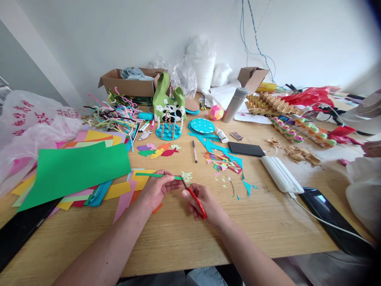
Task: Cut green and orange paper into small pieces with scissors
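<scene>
Bare forearms (119, 238) fill the bottom of the frame, angling up to two hands near the middle, and it's scissor work at the centre of the table! Left hand (157, 191), just left of centre: thumb and forefinger pressed together, pinching a narrow green strip (145, 174), the remaining fingers loosely curled underneath. One end of that strip pokes out to the left, the other shows to the right of the fingertips, and there the dark blades meet it. Right hand (206, 201), just right of centre: fingers curled round the red handles of the scissors (194, 196), thumb lying along the near side. Are the blades parted or closed? Too small to tell from this view.

Snipping the strip looks like the step in hand, judging by that contact. A clean cut calls for a steady pinch on the left, fingertips well back from the blades, and a measured squeeze on the right. Pale green snippets (186, 176) lie just beyond the strip's end, near centre frame; mixed coloured scraps (223, 163) spread to the right of them. Over at left, a big green sheet (80, 171) tops the paper pile; above the hands, a cluster of paper fish (160, 151) lies flat.
</scene>
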`<action>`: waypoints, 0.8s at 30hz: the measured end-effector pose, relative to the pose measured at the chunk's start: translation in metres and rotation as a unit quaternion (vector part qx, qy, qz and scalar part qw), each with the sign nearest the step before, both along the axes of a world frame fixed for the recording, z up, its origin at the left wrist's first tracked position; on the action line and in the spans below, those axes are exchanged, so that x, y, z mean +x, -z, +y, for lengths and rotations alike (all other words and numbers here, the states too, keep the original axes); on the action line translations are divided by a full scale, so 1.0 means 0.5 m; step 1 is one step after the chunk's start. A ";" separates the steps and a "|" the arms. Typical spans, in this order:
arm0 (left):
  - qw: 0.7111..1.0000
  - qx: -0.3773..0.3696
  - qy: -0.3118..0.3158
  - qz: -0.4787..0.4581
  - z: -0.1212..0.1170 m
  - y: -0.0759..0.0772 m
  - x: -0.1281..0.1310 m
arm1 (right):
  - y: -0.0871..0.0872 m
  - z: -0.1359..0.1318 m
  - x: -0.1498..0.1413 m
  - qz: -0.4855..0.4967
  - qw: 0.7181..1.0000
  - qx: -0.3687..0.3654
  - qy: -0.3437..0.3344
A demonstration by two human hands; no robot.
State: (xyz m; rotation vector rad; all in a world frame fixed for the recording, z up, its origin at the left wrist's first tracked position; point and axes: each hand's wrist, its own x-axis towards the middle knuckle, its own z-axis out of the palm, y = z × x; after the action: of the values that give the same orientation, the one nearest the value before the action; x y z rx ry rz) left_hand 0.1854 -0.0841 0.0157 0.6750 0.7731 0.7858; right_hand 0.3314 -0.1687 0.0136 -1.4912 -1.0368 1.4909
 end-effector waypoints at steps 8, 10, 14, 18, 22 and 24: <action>0.999 -0.024 -0.015 0.026 -0.001 0.001 0.000 | 0.002 0.002 0.001 -0.005 1.000 -0.015 0.004; 0.999 -0.034 -0.029 0.020 -0.005 0.002 0.002 | 0.005 0.003 0.000 0.000 1.000 -0.013 0.007; 0.994 -0.072 -0.082 -0.021 -0.019 -0.002 0.017 | 0.010 0.005 -0.007 0.018 0.999 0.011 0.030; 0.982 -0.123 -0.135 -0.046 -0.037 -0.006 0.033 | 0.011 0.008 -0.020 0.046 0.998 0.039 0.037; 0.980 -0.148 -0.122 -0.044 -0.053 -0.001 0.040 | 0.015 0.011 -0.032 0.066 0.995 0.055 0.050; 0.982 -0.155 -0.097 -0.040 -0.059 0.005 0.042 | 0.018 0.012 -0.037 0.072 0.994 0.060 0.055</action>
State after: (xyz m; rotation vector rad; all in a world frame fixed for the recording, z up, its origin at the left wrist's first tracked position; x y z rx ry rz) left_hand 0.2063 -0.1136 0.0134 0.2903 0.8746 0.8417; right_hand 0.3131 -0.1628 0.0045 -1.3152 -0.9261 1.4114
